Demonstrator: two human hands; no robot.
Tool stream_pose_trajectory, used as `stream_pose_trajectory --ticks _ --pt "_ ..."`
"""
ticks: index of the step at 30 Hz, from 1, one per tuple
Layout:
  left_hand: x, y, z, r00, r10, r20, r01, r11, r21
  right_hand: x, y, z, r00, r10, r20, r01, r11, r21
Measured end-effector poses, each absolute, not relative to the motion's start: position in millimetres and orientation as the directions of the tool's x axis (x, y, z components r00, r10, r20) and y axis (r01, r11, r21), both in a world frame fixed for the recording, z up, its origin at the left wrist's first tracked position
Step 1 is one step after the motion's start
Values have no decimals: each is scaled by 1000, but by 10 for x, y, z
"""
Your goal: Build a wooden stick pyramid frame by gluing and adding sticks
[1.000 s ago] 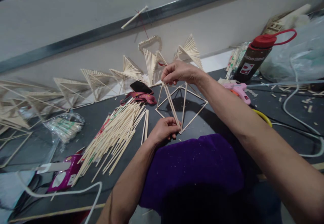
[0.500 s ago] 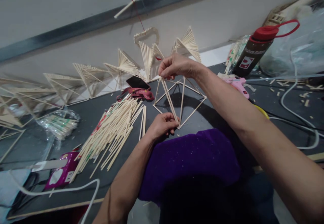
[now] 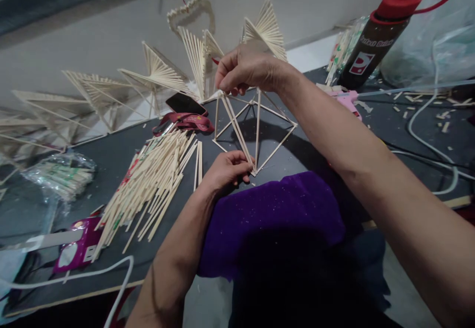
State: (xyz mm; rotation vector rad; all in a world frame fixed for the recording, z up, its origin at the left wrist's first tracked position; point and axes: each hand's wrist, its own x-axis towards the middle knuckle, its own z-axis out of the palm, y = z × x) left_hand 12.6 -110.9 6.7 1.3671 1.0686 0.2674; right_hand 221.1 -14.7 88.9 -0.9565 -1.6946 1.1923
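Observation:
A frame of thin wooden sticks [image 3: 257, 131] stands on the dark table, its bars meeting at corners. Low at its near corner, my left hand [image 3: 232, 169] pinches the bottom of a slanting stick. My right hand [image 3: 241, 70] is at the upper left corner, fingers closed on the top end of the slanting sticks. Two slanting sticks run side by side between my hands. A purple cloth [image 3: 274, 219] lies in front of the frame.
Loose sticks [image 3: 152, 184] are piled left, near a phone [image 3: 183, 104] and red strap [image 3: 185, 122]. Fan-shaped stick structures [image 3: 156, 73] line the wall. A bottle [image 3: 374, 41] and pink glue gun [image 3: 347, 101] stand and lie right. A magenta device [image 3: 77, 244] is at left.
The camera view has shifted, so the scene sits higher and further left. Both hands keep their places on the stick frame.

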Motion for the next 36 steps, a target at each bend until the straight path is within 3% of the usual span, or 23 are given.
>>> stream_pose_trajectory --ticks 36 --pt "96 -1095 50 554 685 -473 426 255 868 2259 -61 839 -386 903 188 163 267 -950"
